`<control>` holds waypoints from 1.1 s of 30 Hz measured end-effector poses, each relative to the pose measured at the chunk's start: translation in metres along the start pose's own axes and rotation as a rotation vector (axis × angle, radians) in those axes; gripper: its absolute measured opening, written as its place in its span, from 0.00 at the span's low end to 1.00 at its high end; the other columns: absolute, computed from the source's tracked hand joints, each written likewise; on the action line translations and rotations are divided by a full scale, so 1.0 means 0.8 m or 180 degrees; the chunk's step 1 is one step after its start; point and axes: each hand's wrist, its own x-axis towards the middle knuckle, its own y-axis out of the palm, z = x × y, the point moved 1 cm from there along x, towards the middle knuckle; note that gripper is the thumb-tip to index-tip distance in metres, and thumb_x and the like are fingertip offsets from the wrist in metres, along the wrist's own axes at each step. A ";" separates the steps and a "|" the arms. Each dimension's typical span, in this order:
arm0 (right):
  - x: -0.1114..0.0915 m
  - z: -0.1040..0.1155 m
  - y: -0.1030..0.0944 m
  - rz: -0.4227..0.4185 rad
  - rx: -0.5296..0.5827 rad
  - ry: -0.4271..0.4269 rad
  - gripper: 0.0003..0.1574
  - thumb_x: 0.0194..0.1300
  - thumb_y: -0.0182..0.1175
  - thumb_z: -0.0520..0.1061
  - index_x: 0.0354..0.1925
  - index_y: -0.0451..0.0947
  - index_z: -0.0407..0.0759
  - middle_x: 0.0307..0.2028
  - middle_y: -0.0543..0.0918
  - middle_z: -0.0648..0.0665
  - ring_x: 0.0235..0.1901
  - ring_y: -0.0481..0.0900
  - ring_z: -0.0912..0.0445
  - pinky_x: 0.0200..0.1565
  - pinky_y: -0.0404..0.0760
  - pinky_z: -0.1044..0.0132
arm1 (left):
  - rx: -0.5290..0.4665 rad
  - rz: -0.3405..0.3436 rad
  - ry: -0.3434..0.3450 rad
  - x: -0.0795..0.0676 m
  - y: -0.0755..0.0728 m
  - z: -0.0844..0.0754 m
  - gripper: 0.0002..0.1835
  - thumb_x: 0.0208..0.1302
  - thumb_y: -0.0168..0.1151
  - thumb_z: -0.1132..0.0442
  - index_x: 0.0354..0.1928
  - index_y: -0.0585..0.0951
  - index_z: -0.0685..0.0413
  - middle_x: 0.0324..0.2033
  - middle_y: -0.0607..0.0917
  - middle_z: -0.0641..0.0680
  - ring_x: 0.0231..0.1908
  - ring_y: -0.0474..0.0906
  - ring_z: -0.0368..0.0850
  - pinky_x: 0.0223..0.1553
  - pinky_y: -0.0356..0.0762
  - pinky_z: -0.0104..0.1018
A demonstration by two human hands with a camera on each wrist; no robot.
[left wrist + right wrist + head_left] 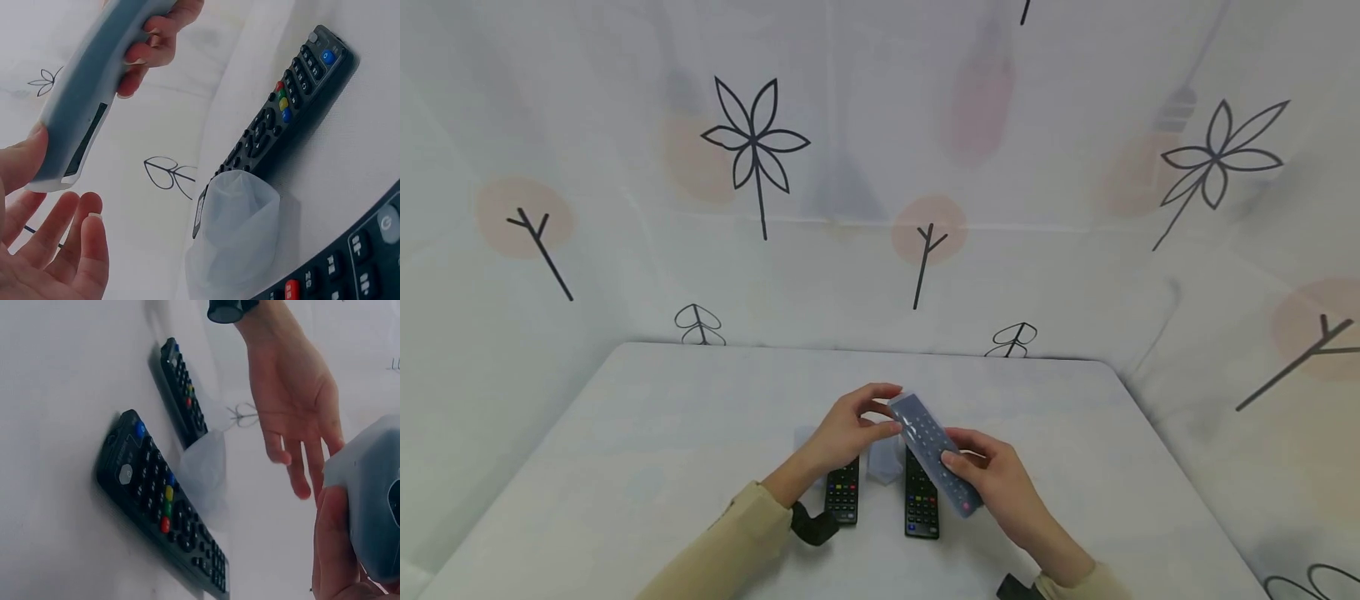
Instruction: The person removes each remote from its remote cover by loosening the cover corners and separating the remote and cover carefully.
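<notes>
My right hand point(1000, 479) grips a remote control point(934, 450) in a translucent bluish cover, thumb on the button side. It is tilted above the table, its far end towards my left hand point(853, 429). In the left wrist view, the left thumb point(22, 159) touches the end of the covered remote point(94, 94), near a dark slit in the cover. The other left fingers point(87, 256) spread loosely below that end. From the right wrist, the left hand point(290, 394) shows extended fingers, and the right fingers point(334, 544) lie along the cover's side.
Two black remotes lie buttons up on the white table point(700, 433): one point(842, 492) under the left wrist, another point(921, 508) partly behind the covered remote. Between them sits a translucent bluish cover point(886, 462), crumpled-looking in the left wrist view. Patterned cloth point(850, 275) hangs behind.
</notes>
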 end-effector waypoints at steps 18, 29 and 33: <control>-0.003 -0.004 0.000 0.0878 0.0559 -0.0027 0.32 0.73 0.59 0.47 0.67 0.67 0.30 0.58 0.75 0.35 0.51 0.78 0.46 0.52 0.80 0.54 | -0.0609 0.0108 0.0325 -0.003 -0.004 -0.012 0.22 0.63 0.69 0.67 0.58 0.78 0.57 0.57 0.81 0.57 0.52 0.80 0.53 0.48 0.81 0.40; -0.008 0.000 0.010 0.1773 0.0735 -0.0216 0.30 0.79 0.50 0.47 0.69 0.64 0.30 0.59 0.77 0.32 0.53 0.81 0.46 0.57 0.76 0.49 | -0.0866 -0.0034 0.0468 -0.006 -0.002 -0.026 0.32 0.50 0.75 0.46 0.49 0.77 0.62 0.43 0.82 0.57 0.44 0.80 0.46 0.44 0.81 0.38; -0.009 0.002 0.015 0.1818 0.0488 -0.0349 0.28 0.78 0.50 0.46 0.68 0.67 0.31 0.61 0.76 0.35 0.58 0.77 0.46 0.59 0.75 0.49 | -0.0807 -0.0038 0.0440 -0.008 -0.003 -0.031 0.34 0.47 0.74 0.43 0.47 0.78 0.63 0.40 0.82 0.51 0.43 0.79 0.45 0.44 0.82 0.38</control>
